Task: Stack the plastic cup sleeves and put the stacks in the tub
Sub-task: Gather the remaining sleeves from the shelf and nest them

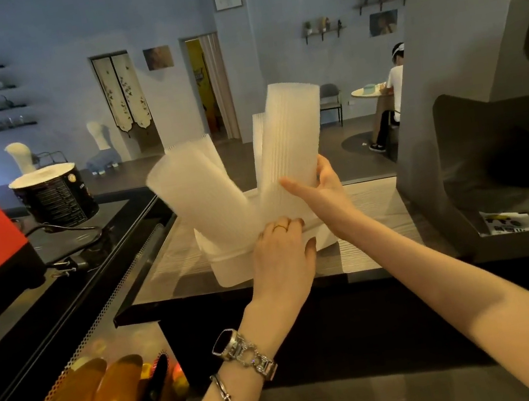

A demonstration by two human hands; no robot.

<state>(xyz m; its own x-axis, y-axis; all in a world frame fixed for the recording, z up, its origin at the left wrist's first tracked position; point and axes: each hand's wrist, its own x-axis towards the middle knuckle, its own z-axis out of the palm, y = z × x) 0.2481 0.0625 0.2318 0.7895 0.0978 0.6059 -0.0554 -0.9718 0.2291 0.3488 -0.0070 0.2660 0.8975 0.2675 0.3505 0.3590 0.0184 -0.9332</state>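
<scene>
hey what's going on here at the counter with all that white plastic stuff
A person is loading stacks of white ribbed plastic cup sleeves into a white tub on the wooden counter. The right hand grips the upright stack, whose lower end is in the tub. The left hand rests against the tub's front rim. Another stack already leans out to the left.

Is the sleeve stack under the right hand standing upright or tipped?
Nearly upright: the sleeve stack rises from the tub, right hand steadying it.
</scene>
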